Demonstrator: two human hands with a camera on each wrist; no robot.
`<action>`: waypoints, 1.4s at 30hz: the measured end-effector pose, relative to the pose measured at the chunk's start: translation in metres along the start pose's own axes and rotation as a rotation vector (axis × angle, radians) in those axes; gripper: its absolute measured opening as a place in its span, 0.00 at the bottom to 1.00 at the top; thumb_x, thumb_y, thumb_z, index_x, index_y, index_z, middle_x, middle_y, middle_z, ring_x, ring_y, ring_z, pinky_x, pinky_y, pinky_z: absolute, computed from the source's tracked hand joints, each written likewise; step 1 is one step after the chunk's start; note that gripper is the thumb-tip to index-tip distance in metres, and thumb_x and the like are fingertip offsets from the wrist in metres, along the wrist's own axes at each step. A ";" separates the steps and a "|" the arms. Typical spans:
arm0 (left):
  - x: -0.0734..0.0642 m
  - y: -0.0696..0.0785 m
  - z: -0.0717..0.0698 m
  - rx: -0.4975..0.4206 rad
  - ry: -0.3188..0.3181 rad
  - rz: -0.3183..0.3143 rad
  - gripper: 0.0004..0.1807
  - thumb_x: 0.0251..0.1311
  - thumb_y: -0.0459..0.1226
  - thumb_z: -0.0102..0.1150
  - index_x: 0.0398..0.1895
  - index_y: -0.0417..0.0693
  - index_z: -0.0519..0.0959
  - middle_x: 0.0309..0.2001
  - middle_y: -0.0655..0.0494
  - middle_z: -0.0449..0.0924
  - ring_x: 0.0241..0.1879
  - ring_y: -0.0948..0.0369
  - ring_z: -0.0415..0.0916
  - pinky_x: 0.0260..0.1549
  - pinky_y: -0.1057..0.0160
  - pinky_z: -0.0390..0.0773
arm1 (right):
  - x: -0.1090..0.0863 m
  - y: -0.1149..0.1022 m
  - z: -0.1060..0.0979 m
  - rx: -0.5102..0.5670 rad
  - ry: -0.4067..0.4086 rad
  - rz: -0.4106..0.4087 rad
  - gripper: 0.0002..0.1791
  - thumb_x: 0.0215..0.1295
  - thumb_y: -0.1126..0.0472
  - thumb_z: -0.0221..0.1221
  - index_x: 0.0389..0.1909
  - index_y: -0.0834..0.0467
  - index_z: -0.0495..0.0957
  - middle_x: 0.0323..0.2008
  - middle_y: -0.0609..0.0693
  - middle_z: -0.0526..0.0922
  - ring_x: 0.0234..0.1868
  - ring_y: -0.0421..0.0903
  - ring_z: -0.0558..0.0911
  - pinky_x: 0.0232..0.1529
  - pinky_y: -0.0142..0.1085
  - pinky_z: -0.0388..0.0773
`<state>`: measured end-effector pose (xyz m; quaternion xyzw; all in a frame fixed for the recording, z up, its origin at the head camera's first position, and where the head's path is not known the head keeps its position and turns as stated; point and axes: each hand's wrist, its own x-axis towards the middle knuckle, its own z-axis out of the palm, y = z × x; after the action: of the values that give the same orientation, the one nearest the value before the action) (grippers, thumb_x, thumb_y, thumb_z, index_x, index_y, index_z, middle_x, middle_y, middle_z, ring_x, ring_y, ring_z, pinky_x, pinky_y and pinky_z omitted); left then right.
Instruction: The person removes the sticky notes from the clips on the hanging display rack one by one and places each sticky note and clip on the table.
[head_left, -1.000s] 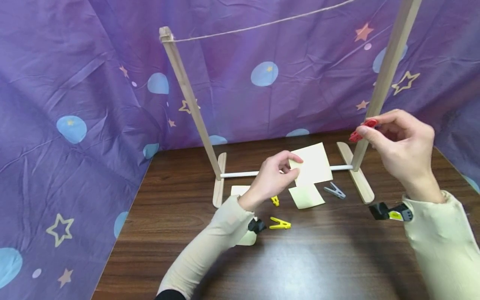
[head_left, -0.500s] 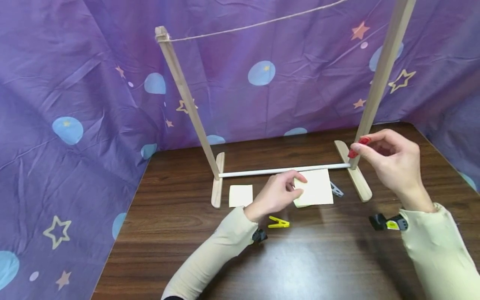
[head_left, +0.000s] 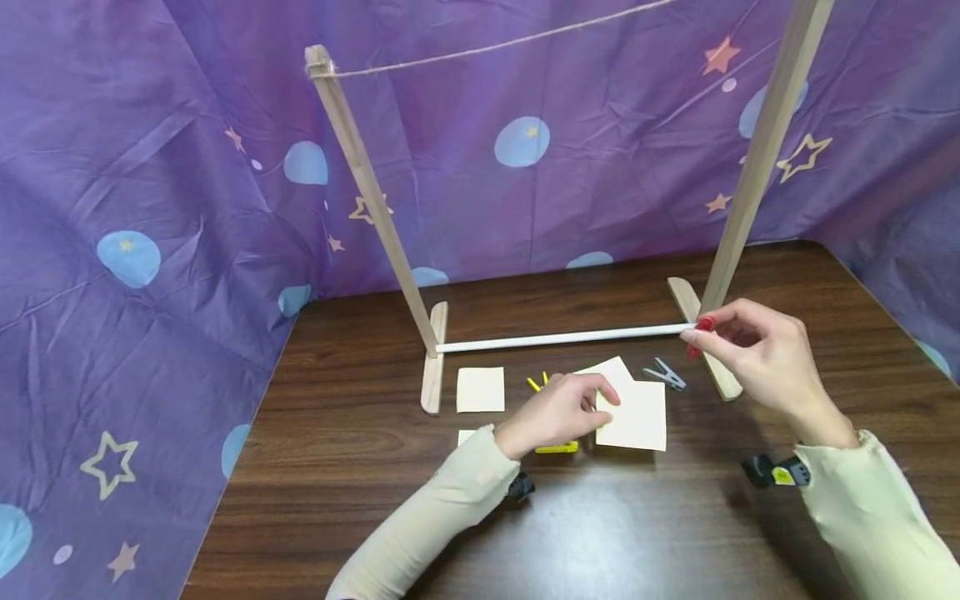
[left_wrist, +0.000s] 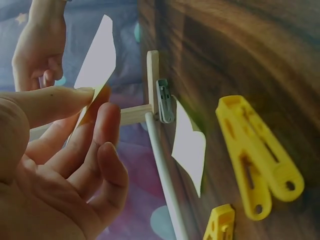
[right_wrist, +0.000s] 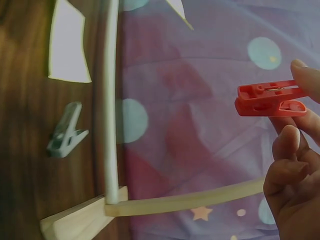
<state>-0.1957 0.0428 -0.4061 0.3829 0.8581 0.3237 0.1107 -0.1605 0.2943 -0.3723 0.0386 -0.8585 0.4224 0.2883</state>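
My left hand (head_left: pixel 562 408) pinches a pale yellow sticky note (head_left: pixel 633 417) between thumb and fingers, above the table. In the left wrist view that held note (left_wrist: pixel 100 55) is seen nearly edge-on. A red clothespin (right_wrist: pixel 270 98) is pinched by its handle end in my right hand (head_left: pixel 761 358), off to the right near the stand's post. Behind the held note another sticky note (head_left: pixel 609 371) lies on the table, partly covered. Close to it is a grey clothespin (head_left: pixel 665 375). Yellow clothespins (left_wrist: pixel 257 155) lie under and beside my left hand, partly hidden in the head view.
A wooden stand (head_left: pixel 367 192) has two tall posts, a white bottom rod (head_left: pixel 562 338) and a string (head_left: pixel 495 52) across its top. One sticky note (head_left: pixel 481 389) lies at the left, with another partly hidden by the sleeve. A purple curtain (head_left: pixel 450 167) hangs behind the table.
My left hand has brought the held note down and toward me, away from the rod. My right hand has come lower and to the left with the red clothespin.
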 end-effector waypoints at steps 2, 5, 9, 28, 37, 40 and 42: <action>-0.001 -0.001 0.003 0.006 -0.005 0.006 0.10 0.57 0.34 0.63 0.43 0.50 0.81 0.18 0.63 0.72 0.16 0.74 0.64 0.22 0.79 0.67 | -0.003 0.002 0.001 -0.040 -0.019 0.014 0.09 0.48 0.62 0.74 0.28 0.54 0.83 0.16 0.31 0.79 0.15 0.31 0.72 0.17 0.26 0.64; -0.002 -0.002 0.008 0.028 -0.021 0.016 0.10 0.57 0.34 0.62 0.43 0.51 0.81 0.18 0.63 0.73 0.15 0.75 0.65 0.21 0.79 0.67 | -0.007 0.006 0.004 -0.080 -0.051 0.022 0.10 0.48 0.59 0.74 0.29 0.52 0.83 0.15 0.35 0.78 0.15 0.32 0.71 0.17 0.28 0.63; -0.003 -0.005 0.015 0.071 -0.063 0.024 0.10 0.59 0.36 0.62 0.44 0.52 0.80 0.19 0.65 0.72 0.15 0.75 0.66 0.21 0.80 0.67 | -0.014 0.014 0.008 -0.127 -0.096 0.027 0.10 0.49 0.56 0.74 0.29 0.50 0.82 0.16 0.41 0.77 0.16 0.34 0.71 0.17 0.28 0.63; -0.004 -0.008 0.034 0.233 -0.146 0.061 0.12 0.60 0.39 0.62 0.47 0.55 0.80 0.21 0.68 0.72 0.19 0.75 0.67 0.20 0.79 0.64 | -0.033 0.039 0.024 -0.269 -0.295 -0.011 0.12 0.51 0.49 0.72 0.21 0.47 0.77 0.17 0.39 0.77 0.20 0.31 0.73 0.23 0.30 0.66; -0.003 -0.008 0.041 0.294 -0.165 0.069 0.12 0.57 0.41 0.65 0.45 0.56 0.81 0.20 0.68 0.74 0.21 0.74 0.69 0.24 0.79 0.65 | -0.037 0.041 0.027 -0.354 -0.366 -0.016 0.15 0.52 0.47 0.70 0.19 0.45 0.75 0.12 0.36 0.75 0.18 0.33 0.72 0.21 0.31 0.63; -0.002 -0.006 0.042 0.333 -0.174 0.078 0.12 0.57 0.42 0.65 0.45 0.56 0.81 0.21 0.68 0.76 0.23 0.74 0.70 0.27 0.79 0.66 | -0.037 0.042 0.027 -0.391 -0.388 -0.013 0.16 0.52 0.46 0.70 0.18 0.45 0.73 0.11 0.35 0.74 0.18 0.36 0.71 0.20 0.32 0.62; -0.001 -0.005 0.043 0.350 -0.168 0.085 0.13 0.56 0.43 0.65 0.45 0.56 0.82 0.23 0.68 0.77 0.24 0.74 0.71 0.29 0.78 0.68 | -0.037 0.042 0.027 -0.413 -0.410 0.001 0.17 0.52 0.46 0.70 0.17 0.45 0.72 0.11 0.35 0.73 0.18 0.38 0.70 0.19 0.33 0.61</action>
<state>-0.1793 0.0591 -0.4423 0.4580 0.8720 0.1408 0.1000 -0.1557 0.2945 -0.4344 0.0633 -0.9666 0.2223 0.1105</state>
